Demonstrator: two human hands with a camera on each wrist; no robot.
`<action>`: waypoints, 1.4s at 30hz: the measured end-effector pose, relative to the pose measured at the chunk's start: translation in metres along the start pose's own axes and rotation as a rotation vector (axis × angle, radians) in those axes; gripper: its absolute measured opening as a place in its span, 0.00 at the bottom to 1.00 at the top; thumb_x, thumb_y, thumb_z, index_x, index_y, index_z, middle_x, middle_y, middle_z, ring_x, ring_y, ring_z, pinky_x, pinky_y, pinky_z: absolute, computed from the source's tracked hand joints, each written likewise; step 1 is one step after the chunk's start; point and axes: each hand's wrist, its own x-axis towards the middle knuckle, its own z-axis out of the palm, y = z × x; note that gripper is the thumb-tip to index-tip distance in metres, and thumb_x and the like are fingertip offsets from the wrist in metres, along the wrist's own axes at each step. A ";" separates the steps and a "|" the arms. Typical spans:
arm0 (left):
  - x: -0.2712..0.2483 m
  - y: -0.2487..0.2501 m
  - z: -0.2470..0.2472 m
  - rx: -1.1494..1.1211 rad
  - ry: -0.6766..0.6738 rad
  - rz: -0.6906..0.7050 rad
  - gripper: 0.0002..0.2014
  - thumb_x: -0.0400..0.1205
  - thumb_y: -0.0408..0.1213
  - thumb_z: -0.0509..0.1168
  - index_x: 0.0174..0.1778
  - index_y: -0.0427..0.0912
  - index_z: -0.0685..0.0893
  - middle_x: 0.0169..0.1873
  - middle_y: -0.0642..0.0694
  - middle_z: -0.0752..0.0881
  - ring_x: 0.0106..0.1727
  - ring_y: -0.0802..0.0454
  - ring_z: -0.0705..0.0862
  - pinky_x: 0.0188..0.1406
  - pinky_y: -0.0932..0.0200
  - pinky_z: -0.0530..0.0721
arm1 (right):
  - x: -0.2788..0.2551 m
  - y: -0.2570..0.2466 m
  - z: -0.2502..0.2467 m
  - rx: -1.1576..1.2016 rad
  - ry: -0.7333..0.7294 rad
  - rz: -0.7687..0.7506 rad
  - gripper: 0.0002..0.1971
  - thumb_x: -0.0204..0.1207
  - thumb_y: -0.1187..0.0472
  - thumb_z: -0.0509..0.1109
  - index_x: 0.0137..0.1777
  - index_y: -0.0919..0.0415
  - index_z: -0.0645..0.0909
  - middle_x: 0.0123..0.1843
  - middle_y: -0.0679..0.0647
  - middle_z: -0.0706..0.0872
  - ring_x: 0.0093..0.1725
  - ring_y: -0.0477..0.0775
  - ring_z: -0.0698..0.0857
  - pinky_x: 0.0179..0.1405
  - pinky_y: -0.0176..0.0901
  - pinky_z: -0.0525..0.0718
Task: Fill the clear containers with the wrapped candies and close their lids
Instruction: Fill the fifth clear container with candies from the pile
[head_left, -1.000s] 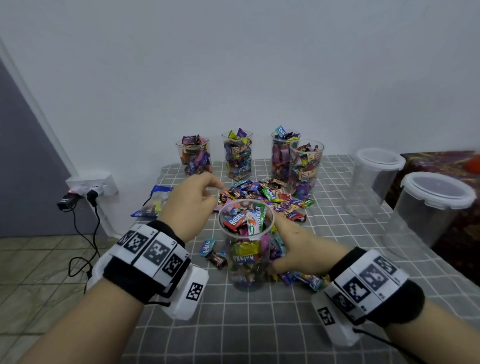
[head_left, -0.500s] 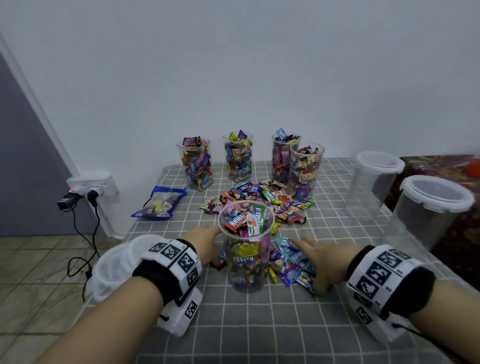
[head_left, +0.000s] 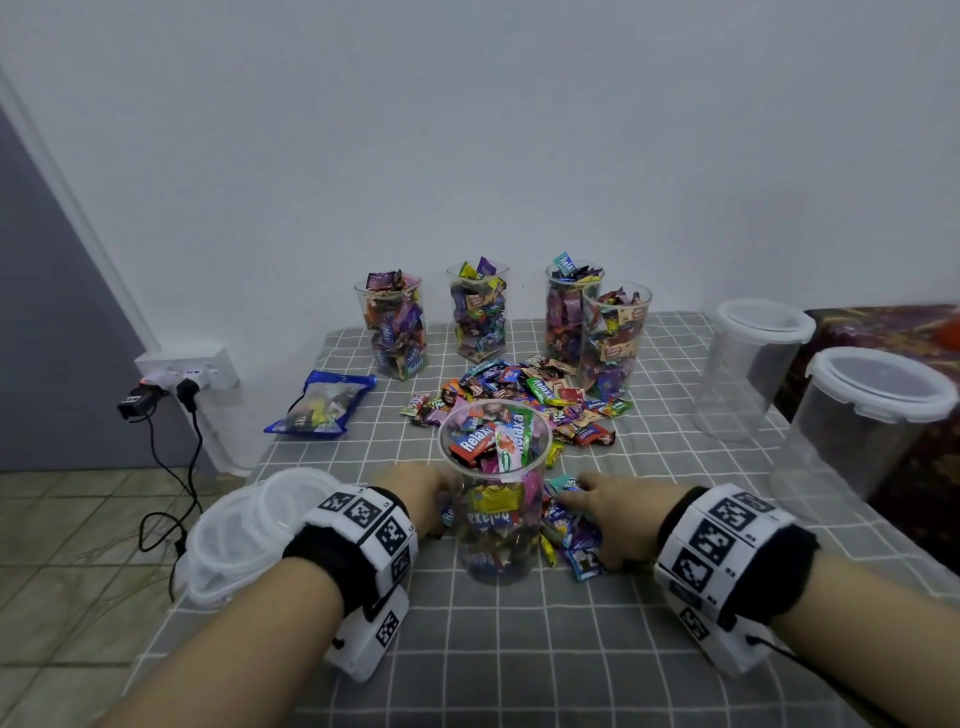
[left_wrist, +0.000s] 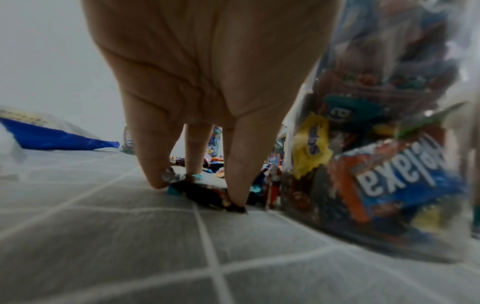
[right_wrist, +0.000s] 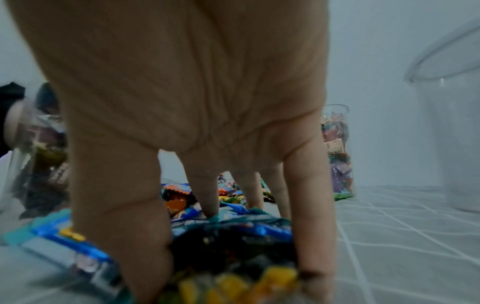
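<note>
Head view showed our left hand (head_left: 415, 493) and right hand (head_left: 608, 512) low on the desk (head_left: 519, 649), flanking the near jar (head_left: 493, 493), which stood between them, heaped to its rim and lidless. Our left fingers (left_wrist: 233, 174) pinched a dark candy (left_wrist: 205, 193) just left of the jar's base. Our right fingers (right_wrist: 306, 205) spread over a candy heap (right_wrist: 228, 232), curling round it. Four back jars (head_left: 478, 312) were full and unlidded; two lidded tubs (head_left: 753, 358) at right held nothing. Lids (head_left: 239, 535) lay nearer the left hand.
</note>
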 end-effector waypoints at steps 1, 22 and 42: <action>0.000 0.000 0.000 0.006 0.009 0.000 0.17 0.81 0.35 0.65 0.67 0.45 0.79 0.64 0.42 0.82 0.65 0.44 0.80 0.58 0.57 0.77 | 0.001 0.000 0.001 0.013 0.021 -0.006 0.42 0.74 0.58 0.72 0.83 0.45 0.52 0.81 0.56 0.58 0.73 0.62 0.72 0.65 0.55 0.79; 0.007 -0.006 0.004 -0.079 0.192 -0.076 0.10 0.82 0.33 0.61 0.55 0.38 0.83 0.57 0.40 0.84 0.60 0.43 0.82 0.58 0.53 0.80 | -0.005 0.008 -0.001 0.102 0.255 0.010 0.13 0.81 0.65 0.60 0.63 0.60 0.78 0.65 0.57 0.78 0.63 0.57 0.79 0.57 0.44 0.78; 0.009 -0.017 0.007 -0.343 0.511 -0.005 0.09 0.79 0.37 0.67 0.54 0.44 0.86 0.57 0.46 0.81 0.56 0.48 0.80 0.50 0.60 0.73 | -0.055 0.004 -0.076 0.623 1.002 -0.155 0.08 0.73 0.70 0.65 0.45 0.59 0.83 0.44 0.52 0.79 0.44 0.50 0.76 0.41 0.40 0.67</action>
